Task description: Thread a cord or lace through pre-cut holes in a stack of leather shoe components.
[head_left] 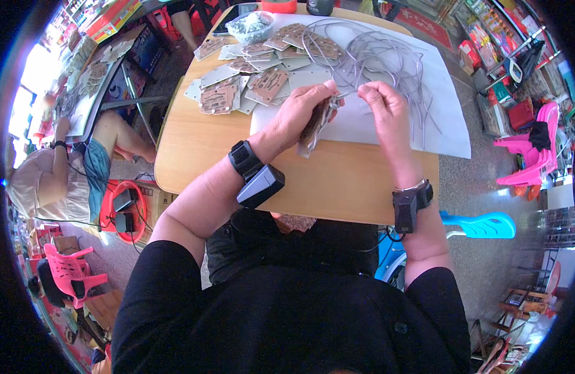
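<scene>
Above the near part of the table, my left hand [297,118] is closed around a brown-and-white circuit board [312,132] held tilted on edge. My right hand [387,115] pinches a thin grey wire [348,94] that runs across to the held board near my left thumb. How the wire meets the board is too small to make out. Just beyond my hands, a loose tangle of grey wires [399,65] spreads over a white sheet [446,124]. Several more circuit boards [267,84], some brown side up and some pale side up, lie heaped to the left.
A clear bowl [250,28] with whitish contents stands behind the boards, next to a dark phone [228,22]. At the far edge are a red container [279,5] and a black cup [320,6]. Another person [57,177] sits at a table on the left. Pink chairs [536,146] stand on the right.
</scene>
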A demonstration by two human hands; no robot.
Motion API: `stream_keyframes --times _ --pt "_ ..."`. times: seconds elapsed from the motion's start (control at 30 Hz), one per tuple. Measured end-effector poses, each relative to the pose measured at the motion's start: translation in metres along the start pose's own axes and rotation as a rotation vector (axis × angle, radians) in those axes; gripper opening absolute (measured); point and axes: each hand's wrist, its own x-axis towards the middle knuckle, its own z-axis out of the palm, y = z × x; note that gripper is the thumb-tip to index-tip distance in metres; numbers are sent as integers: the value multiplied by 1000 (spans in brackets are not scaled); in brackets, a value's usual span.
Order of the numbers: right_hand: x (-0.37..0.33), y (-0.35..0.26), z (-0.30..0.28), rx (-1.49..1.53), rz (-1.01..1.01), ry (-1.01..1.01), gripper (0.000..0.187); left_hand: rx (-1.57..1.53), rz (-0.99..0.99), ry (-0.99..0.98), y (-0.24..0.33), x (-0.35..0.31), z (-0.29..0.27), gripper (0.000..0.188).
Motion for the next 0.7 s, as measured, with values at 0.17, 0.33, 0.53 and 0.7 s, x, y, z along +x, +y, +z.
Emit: stream_keyframes --times 0.17,0.33,0.53,0.7 --pt "9 23 3 -541 -529 220 23 205 -80 -167 17 -13 7 38" --pt "16 33 -10 -318 -212 100 22 200 -84 -188 11 -12 9 39" --pt "3 2 -10 -253 -185 276 25 -19 -54 -97 2 -7 3 35" --pt "0 11 -3 -76 -19 -236 25 -55 -18 -184 0 -9 11 32"
